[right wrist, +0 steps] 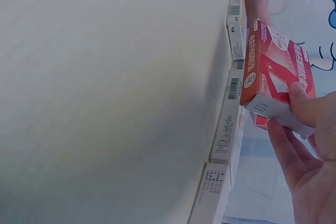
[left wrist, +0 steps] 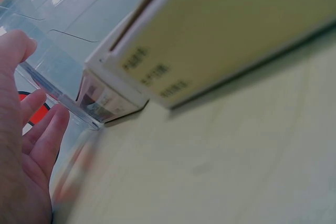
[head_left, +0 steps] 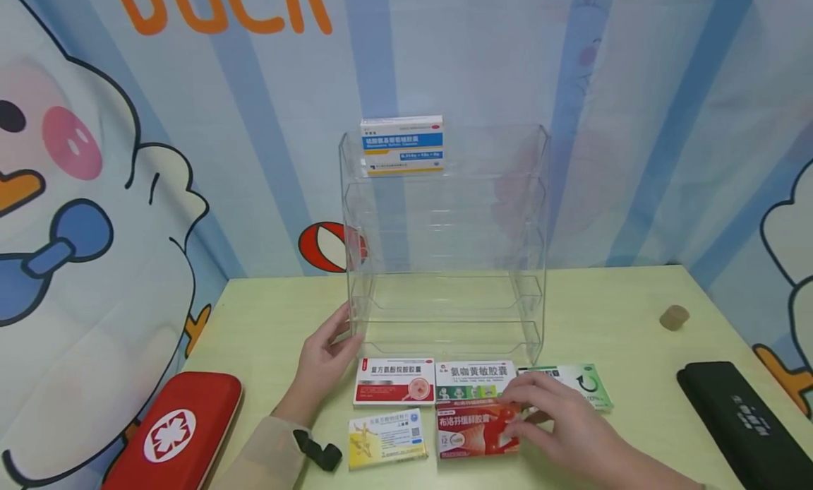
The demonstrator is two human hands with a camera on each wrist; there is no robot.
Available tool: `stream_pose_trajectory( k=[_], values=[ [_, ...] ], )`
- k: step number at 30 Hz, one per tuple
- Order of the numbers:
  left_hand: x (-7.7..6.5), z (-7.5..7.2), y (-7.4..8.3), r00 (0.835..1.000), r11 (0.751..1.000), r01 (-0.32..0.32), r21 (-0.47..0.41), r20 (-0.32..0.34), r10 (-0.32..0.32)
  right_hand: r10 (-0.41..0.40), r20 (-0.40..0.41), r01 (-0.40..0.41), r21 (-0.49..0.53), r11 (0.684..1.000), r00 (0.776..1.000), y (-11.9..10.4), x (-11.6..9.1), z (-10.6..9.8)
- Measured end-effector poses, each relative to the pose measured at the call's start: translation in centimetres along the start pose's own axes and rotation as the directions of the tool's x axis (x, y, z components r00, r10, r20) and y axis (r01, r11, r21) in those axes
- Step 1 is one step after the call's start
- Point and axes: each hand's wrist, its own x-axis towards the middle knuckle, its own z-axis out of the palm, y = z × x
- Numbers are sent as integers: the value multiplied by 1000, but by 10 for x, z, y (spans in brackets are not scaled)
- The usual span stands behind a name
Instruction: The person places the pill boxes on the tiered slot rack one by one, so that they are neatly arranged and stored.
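My right hand pinches a red medicine box at its right end, thumb and fingers on opposite faces. In the right wrist view the red box is raised off the table, above the row of boxes. At the lower left side of a clear tiered acrylic rack, my left hand holds the side wall, with the thumb near the front edge. In front of the rack lie a red-and-white box, a white box with green pictures, a green-and-white box and a yellow-and-white box.
A blue-and-white box stands in the rack's top tier, at its left. On the table's left is a red case with a white emblem, on the right a black case and a small brown cylinder. A printed curtain hangs behind.
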Motion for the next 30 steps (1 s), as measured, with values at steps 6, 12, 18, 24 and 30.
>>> stream_pose_trajectory(
  k=[6, 12, 18, 24, 30],
  values=[
    [0, 1, 1, 1000, 1000, -21, -12, 4, 21, -87, -105, 86, -19, 996, 991, -5, 8, -9],
    [1, 1, 2, 1000, 1000, -29, -12, 4, 29, -81, -141, 79, -23, 997, 987, -9, 15, -19],
    [1, 0, 0, 999, 999, -41, -11, 4, 41, -109, -175, 105, -27, 994, 979, -10, 19, -22],
    [0, 1, 0, 999, 999, -31, -14, 9, 32, -174, -222, 168, -43, 985, 959, -11, 27, -29],
    [0, 0, 0, 999, 999, -38, -16, 7, 38, -190, -253, 167, -108, 980, 949, -17, 43, -43]
  ],
)
